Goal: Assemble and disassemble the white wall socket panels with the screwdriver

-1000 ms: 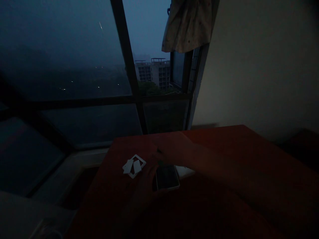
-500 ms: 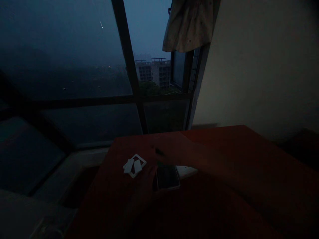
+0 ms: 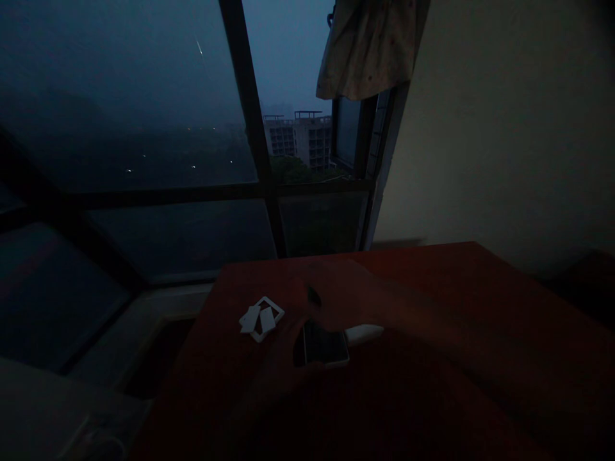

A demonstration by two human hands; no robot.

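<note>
At my far left, a dark-framed window (image 3: 158,77) runs behind the table (image 3: 218,307); scattered points of light show through its glass. On the left part of the table lies a white square frame (image 3: 275,306), turned corner-on. Two white rectangular plates rest on it: a left plate (image 3: 250,319) and a right plate (image 3: 268,320), set at differing angles.

Next in order is my left hand (image 3: 278,362). It is clamped on the left side of a square box (image 3: 325,346), fingers toward the far left corner and thumb along the near edge. The box sits on the table, right of the white frame and apart from it; it has a dark face and a pale rim.

My right hand (image 3: 343,291) is above the far edge of the box, its forearm entering from the right. A dark patch shows at its fingers; I cannot tell whether they are closed or hold a part. The two hands are near each other.

Just right of the box is a white piece (image 3: 364,333), partly covered by my right hand. Above hangs a curtain (image 3: 368,54); a plain wall (image 3: 504,128) fills the far right.
</note>
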